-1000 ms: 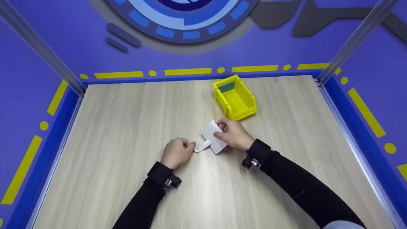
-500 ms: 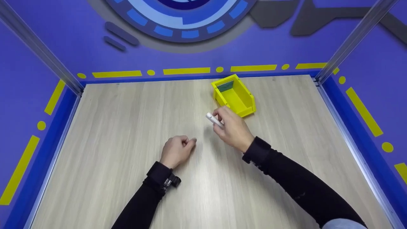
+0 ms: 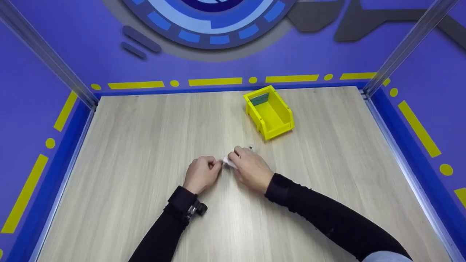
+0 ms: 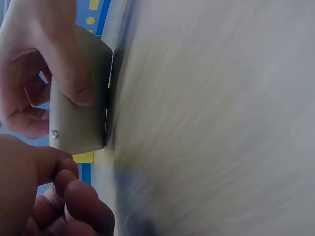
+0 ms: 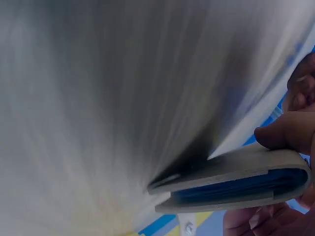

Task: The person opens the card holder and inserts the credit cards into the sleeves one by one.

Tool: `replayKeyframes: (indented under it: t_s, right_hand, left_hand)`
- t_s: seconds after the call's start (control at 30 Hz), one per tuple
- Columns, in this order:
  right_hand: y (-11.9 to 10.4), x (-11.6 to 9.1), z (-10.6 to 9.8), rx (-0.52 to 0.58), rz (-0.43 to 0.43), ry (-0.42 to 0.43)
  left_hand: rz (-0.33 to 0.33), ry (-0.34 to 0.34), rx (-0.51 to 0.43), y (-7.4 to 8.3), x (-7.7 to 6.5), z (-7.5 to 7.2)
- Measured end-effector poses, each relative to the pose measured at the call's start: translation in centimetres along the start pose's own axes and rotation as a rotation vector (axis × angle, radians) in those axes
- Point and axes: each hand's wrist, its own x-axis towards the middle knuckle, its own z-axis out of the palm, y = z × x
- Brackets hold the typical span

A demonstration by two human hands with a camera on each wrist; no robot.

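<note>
My right hand [image 3: 253, 171] grips a small white snap-button card holder [image 3: 230, 163], thumb on one face and fingers on the other. It stands folded on edge, mostly covered by the hand in the head view. A metal snap stud [image 4: 54, 133] shows on its pale face in the left wrist view. Dark blue inner sleeves [image 5: 226, 189] show between the covers in the right wrist view. The white strap [image 5: 187, 225] with its snap sticks out loose. My left hand [image 3: 202, 174] rests on the table, fingers loosely curled, holding nothing visible, close beside the holder's corner; contact is unclear.
A yellow open-front bin [image 3: 269, 112] stands behind the right hand, with a greenish piece [image 3: 259, 99] at its back wall. The light wood tabletop [image 3: 145, 127] is enclosed by blue-purple walls [image 3: 225, 67] with yellow marks at the back and sides.
The right hand first lifted the card holder off the table and turned it, then brought it back down and left, beside the left hand. The left hand has stayed nearly still.
</note>
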Motion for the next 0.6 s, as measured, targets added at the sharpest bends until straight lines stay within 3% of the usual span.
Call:
replayKeyframes:
  t_s: [0.3, 0.47, 0.6]
  right_hand:
    - [0.3, -0.6, 0.0, 0.108, 0.003, -0.077]
    - [2.0, -0.2, -2.2, 0.3, 0.142, -0.122]
    - [3.9, 0.2, -4.0, 0.33, 0.268, -0.155]
  left_hand:
    - [-0.041, -0.02, 0.03, 0.2, -0.1, 0.1]
    - [-0.042, -0.066, 0.033, 0.9, -0.3, 0.3]
    - [-0.048, -0.036, 0.042, 1.3, -0.4, 0.6]
